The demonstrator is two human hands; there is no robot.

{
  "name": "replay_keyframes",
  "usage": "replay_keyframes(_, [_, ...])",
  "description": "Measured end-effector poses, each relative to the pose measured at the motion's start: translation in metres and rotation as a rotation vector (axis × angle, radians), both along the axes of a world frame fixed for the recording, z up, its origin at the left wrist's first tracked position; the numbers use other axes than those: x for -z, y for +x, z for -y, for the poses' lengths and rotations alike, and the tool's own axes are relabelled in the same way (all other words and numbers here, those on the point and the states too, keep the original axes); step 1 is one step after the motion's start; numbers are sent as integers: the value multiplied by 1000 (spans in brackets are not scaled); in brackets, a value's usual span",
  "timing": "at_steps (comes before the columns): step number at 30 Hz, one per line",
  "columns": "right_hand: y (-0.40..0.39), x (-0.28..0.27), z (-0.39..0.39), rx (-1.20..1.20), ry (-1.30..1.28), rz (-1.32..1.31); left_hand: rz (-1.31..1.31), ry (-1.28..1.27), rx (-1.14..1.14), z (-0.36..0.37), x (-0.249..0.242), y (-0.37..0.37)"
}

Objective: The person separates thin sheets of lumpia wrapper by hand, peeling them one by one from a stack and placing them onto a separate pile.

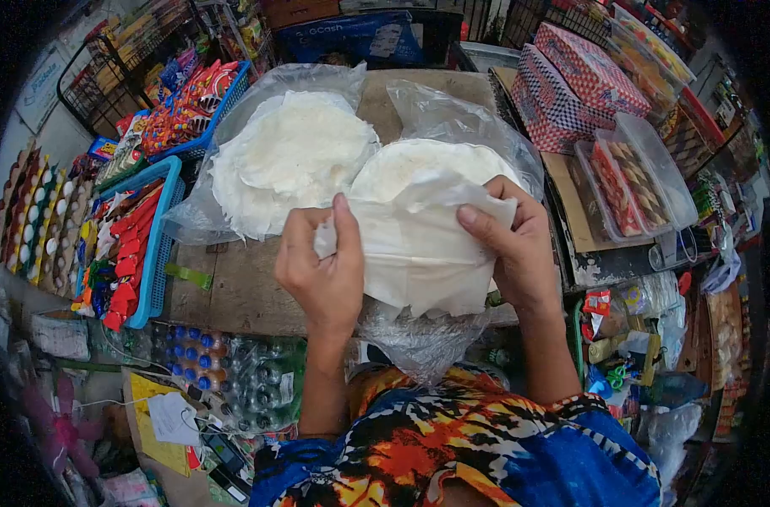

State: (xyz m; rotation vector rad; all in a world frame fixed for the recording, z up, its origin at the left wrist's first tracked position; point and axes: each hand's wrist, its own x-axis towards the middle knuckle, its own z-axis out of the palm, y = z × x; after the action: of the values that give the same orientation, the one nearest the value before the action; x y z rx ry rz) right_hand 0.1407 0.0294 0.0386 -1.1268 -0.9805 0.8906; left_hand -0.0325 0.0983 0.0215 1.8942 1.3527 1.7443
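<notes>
Between my two hands hangs a thin white round wrapper sheet (427, 262), partly folded over at its top edge. My left hand (322, 266) pinches its left side, thumb pointing up. My right hand (520, 241) grips the upper right edge between thumb and fingers. Behind it lies a stack of round white wrappers (440, 159) on clear plastic, partly hidden by the held sheet. To the left is another pile of wrappers (296, 156), ragged at the edges, on a plastic bag (191, 207). Both rest on a wooden table (241, 287).
At left are a blue basket (161, 279) of packets and egg trays (43, 220). Checkered boxes (571, 84) and a clear tub (638, 186) of rolled snacks stand at right. Bottles (203, 359) sit below the table's front edge. Clear plastic (423, 342) hangs over that edge.
</notes>
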Motion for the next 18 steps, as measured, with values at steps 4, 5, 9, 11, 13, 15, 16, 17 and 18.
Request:
replay_keyframes(4, [2,3,2,-29,32,-264,165,-50,143,-5,7,0])
replay_keyframes(5, [2,3,2,-47,31,-266,286,-94,306,-5,5,3])
replay_keyframes(9, [0,2,0,-100,-9,-289,432,-345,591,0,7,4])
replay_keyframes(11, [0,9,-2,-134,10,-255,490,-386,631,8,1,9])
replay_keyframes(13, [-3,8,-1,-112,3,-260,350,-302,643,12,-6,11])
replay_keyframes(15, [-8,5,0,-89,-2,-268,365,-382,670,15,-7,10])
replay_keyframes(16, [-10,1,1,-92,-26,-285,324,-318,678,17,-6,11])
replay_keyframes(17, [-12,-3,3,-95,-50,-303,284,-253,687,17,-4,12])
replay_keyframes(18, [-12,-5,5,-94,-48,-304,213,-193,641,17,-2,12])
